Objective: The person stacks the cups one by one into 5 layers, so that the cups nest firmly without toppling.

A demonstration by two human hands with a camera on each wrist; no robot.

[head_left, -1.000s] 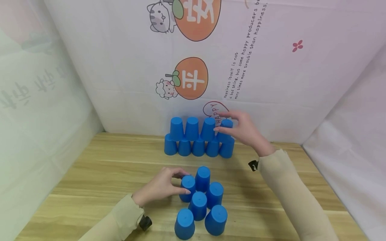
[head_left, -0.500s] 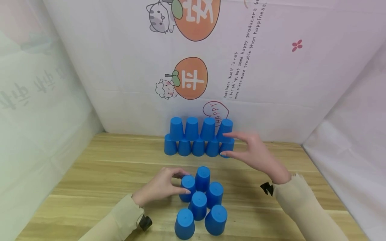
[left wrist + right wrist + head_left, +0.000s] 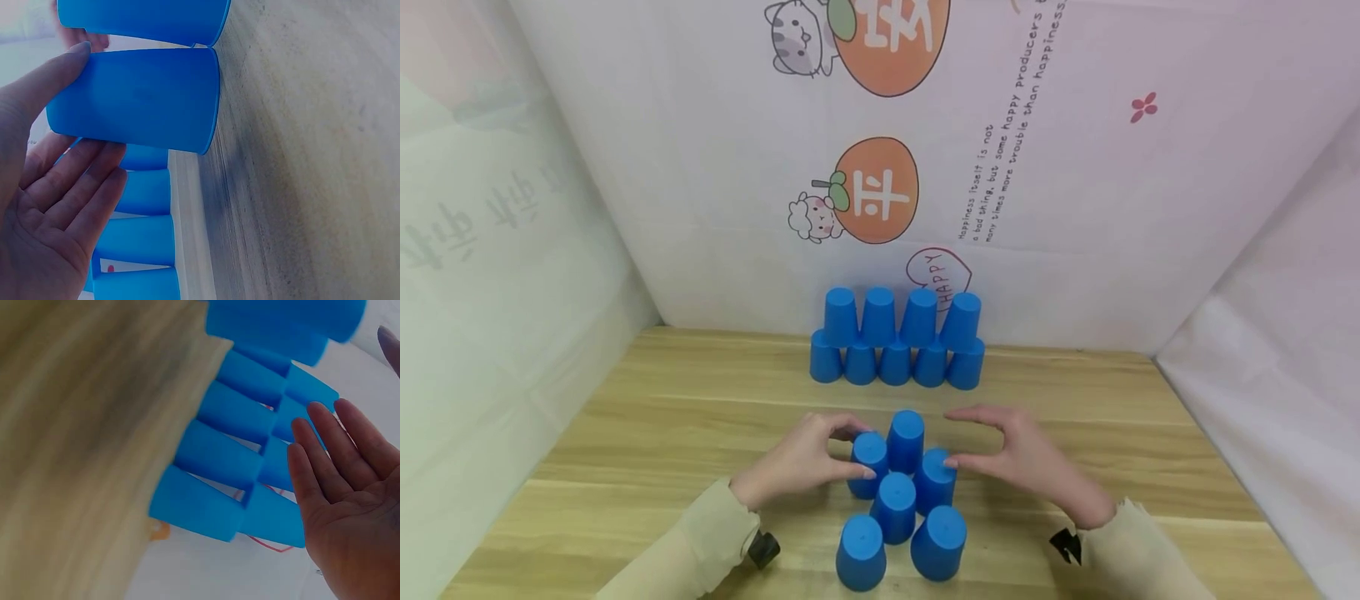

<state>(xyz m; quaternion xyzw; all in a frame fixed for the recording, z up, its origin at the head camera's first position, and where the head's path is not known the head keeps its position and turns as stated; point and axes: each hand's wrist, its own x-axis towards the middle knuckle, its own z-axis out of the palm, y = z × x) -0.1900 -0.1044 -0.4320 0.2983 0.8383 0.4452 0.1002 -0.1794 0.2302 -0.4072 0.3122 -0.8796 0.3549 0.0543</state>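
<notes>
Several upside-down blue cups stand in a loose cluster on the wooden table. My left hand (image 3: 805,460) holds the leftmost cup (image 3: 869,463), thumb on its near side and fingers on its far side; the left wrist view shows this cup (image 3: 137,100) with its rim at the table. My right hand (image 3: 1018,454) has its thumb and index finger spread beside the cluster, and its thumb tip overlaps the right cup (image 3: 936,483) in the head view. In the right wrist view the fingers (image 3: 331,450) are extended, with nothing in the palm.
Behind the cluster, more upside-down blue cups form two tiers, an upper row (image 3: 880,318) resting on a lower row (image 3: 895,365). A printed white cloth (image 3: 1060,292) rises right behind them. Two cups (image 3: 861,553) stand at the cluster's near end.
My right hand has come away from the last upper-row cup, leaving it on the tier, and moved back toward the near cluster. My left hand keeps its hold on the same cup.
</notes>
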